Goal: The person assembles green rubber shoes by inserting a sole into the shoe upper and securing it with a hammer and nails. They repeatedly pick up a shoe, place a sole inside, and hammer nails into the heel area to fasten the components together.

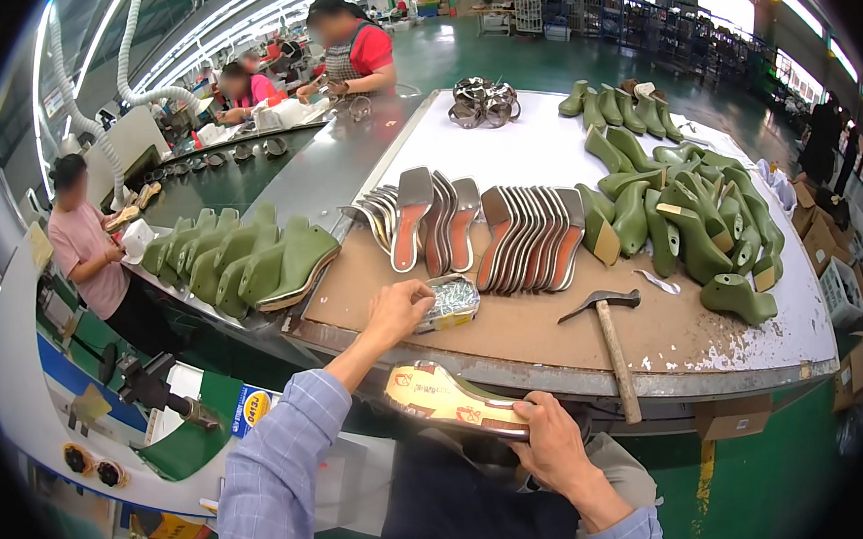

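My right hand [556, 445] grips one end of a shoe last, its sole side up with a pale printed insole [443, 399] on it, held over my lap in front of the bench edge. My left hand [396, 317] is at the left rim of a small open box [453, 318] of shiny metal bits that look like tacks. Its fingertips are drawn together; anything between them is too small to make out. A hammer [614, 355] lies to the right, its wooden handle jutting past the bench edge. Behind the box stand rows of brown-and-orange insoles [532, 238].
Green shoe lasts [696, 226] are heaped on the right of the bench [398, 339]. More lasts [278, 270] line the conveyor at left. Dark strappy pieces [484, 105] sit at the back. Co-workers [97, 239] stand along the left line. Cardboard boxes [734, 418] are at right.
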